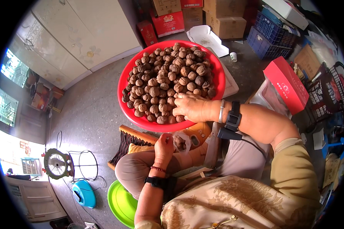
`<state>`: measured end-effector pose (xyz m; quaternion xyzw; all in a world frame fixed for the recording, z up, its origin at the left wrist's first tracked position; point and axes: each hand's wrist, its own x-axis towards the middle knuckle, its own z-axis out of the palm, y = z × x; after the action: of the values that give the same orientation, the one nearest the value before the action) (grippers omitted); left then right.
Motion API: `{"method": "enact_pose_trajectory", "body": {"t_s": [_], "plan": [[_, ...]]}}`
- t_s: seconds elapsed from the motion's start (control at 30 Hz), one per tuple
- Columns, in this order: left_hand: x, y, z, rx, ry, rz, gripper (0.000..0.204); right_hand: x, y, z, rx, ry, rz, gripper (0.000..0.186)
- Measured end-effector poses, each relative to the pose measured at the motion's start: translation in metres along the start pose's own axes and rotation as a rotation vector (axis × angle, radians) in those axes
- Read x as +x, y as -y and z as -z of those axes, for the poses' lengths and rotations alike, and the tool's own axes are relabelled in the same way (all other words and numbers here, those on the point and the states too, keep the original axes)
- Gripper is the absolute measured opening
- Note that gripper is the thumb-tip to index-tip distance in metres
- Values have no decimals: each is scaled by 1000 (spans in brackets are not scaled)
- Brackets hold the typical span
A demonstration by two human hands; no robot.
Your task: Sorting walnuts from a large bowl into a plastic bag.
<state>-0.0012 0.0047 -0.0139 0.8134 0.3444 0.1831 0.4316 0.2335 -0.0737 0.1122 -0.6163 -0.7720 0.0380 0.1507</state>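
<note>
Walnuts (pixel 168 76): heaped in basin (pixel 220 76), rim likely stopping them rolling off | Right hand (pixel 195 108): on walnuts, I can't tell if grasping | Left hand (pixel 164 149): grasping bag (pixel 186 146) near basin, I judge to steady its limp sides

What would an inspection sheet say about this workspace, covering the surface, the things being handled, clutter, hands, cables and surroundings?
Surface: gray floor; what supports the red basin is mostly hidden.
Things being handled: walnuts heaped in the basin; a clear plastic bag holds brown, walnut-like pieces.
Clutter: white paper cup, blue crates and a red box, beyond and right of the basin.
Hands: right hand has its fingers among walnuts near the basin's front edge; left hand is beside the bag, grip unclear.
Cables: black cable runs from the right wrist toward the lap.
Surroundings: pale cabinet doors at upper left, bright windows at far left.
</note>
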Motion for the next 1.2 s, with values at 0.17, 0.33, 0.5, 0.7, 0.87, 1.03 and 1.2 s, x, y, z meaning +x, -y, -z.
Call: {"method": "enact_pose_trajectory", "body": {"t_s": [0.17,0.33,0.5,0.7,0.87,1.03,1.2], "plan": [[0,-2,0,2,6,-5,14,7,-2,-3,-7,79,-26,15],[-1,0,0,0,-10,-22,14,13,0,-1,-31,121,-20,10],[-1,-6,2,-20,11,2,14,12,-2,-4,-13,159,-46,9],[-1,-6,2,-8,2,-11,14,10,-2,-5,13,112,-26,14],[-1,-1,1,5,-6,-26,14,11,-2,-5,2,127,-12,15],[-1,-4,2,20,4,-19,14,8,-1,-1,12,92,-21,11],[-1,-5,2,5,16,-12,15,7,0,-5,54,45,-96,13]]}}
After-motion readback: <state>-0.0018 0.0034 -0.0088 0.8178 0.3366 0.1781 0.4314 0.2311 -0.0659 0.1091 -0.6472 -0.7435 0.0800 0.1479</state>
